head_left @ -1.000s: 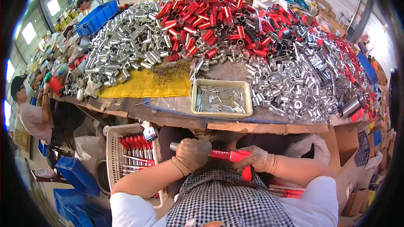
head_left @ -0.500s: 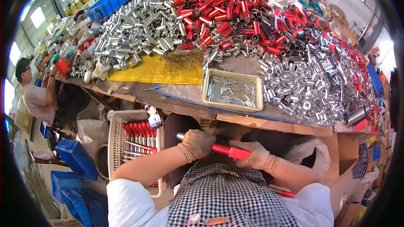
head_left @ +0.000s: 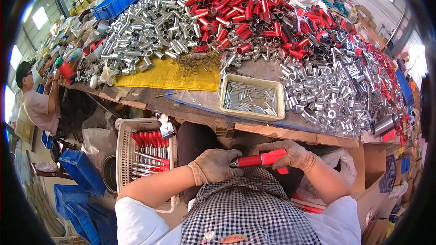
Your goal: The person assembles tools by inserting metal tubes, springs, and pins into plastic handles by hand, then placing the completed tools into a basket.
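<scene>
- On my head feed, the left hand in a thin, soiled tan glove (head_left: 215, 166) is mostly closed, its fingers curled at the dark left end of a slim red cylindrical tool (head_left: 249, 160); how firmly it presses, I cannot tell.
- I see the right hand in a matching soiled glove (head_left: 294, 155) closed around the tool's bright red right end, thumb and fingers wrapped on it.
- The tool lies nearly level between both hands, above the black-and-white checked cloth apron (head_left: 247, 208) and in front of the table edge, well apart from the heaps.
- Beyond the hands I have a cream rectangular plastic tray (head_left: 251, 115) near the table's front edge, with thin silver metal pins (head_left: 240, 96) scattered inside.
- Left of it I make out a flat yellow sheet (head_left: 165, 80), with tangled thin wire springs (head_left: 190, 69) at its far right part.
- Behind these I find a heap of silver metal tubes (head_left: 145, 36) on the left, glossy red tubes (head_left: 234, 11) in the middle, and short silver metal fittings (head_left: 329, 93) on the right.
- Beside the left forearm I see a white slatted plastic basket (head_left: 121, 163), holding red-handled metal rods (head_left: 151, 139).
- At my far left, a co-worker in a pale shirt (head_left: 42, 106) sits near a red cylinder (head_left: 66, 71).
</scene>
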`<state>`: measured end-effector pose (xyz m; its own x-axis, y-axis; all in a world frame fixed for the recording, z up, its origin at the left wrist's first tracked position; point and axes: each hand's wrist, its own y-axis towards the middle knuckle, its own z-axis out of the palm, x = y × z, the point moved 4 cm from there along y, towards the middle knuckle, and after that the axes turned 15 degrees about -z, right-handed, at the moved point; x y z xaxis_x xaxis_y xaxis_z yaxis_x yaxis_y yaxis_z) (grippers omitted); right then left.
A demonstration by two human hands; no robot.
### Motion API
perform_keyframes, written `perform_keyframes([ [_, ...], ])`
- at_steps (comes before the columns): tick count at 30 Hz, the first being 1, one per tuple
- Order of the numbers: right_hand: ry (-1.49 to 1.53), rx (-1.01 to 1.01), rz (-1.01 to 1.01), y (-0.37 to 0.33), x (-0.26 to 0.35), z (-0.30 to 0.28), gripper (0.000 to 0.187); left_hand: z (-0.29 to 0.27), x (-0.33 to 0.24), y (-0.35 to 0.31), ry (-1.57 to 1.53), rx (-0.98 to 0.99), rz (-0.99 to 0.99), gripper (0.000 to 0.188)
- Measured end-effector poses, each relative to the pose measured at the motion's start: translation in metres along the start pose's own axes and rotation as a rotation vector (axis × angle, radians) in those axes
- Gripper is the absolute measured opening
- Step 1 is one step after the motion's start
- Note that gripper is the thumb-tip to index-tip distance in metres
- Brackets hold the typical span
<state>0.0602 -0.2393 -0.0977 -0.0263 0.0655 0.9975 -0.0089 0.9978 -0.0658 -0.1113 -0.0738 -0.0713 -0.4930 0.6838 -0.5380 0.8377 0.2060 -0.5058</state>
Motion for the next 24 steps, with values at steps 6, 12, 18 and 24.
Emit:
perform_keyframes([
  [6,0.061,-0.008,0.009,-0.001,-0.006,-0.004,0.068,0.002,-0.002,-0.004,-0.035,-0.027,0.041,0.059],
  [12,-0.305,0.027,0.07,0.001,0.033,-0.002,0.068,0.007,-0.004,-0.006,-0.042,-0.129,0.038,0.053],
  [18,-0.612,0.255,0.015,0.005,0.054,0.002,0.052,0.018,-0.004,-0.004,-0.213,-0.07,0.028,0.047],
  [24,-1.617,0.764,-1.103,0.001,0.128,0.073,0.028,0.07,0.005,0.021,-0.268,0.712,0.246,0.033],
])
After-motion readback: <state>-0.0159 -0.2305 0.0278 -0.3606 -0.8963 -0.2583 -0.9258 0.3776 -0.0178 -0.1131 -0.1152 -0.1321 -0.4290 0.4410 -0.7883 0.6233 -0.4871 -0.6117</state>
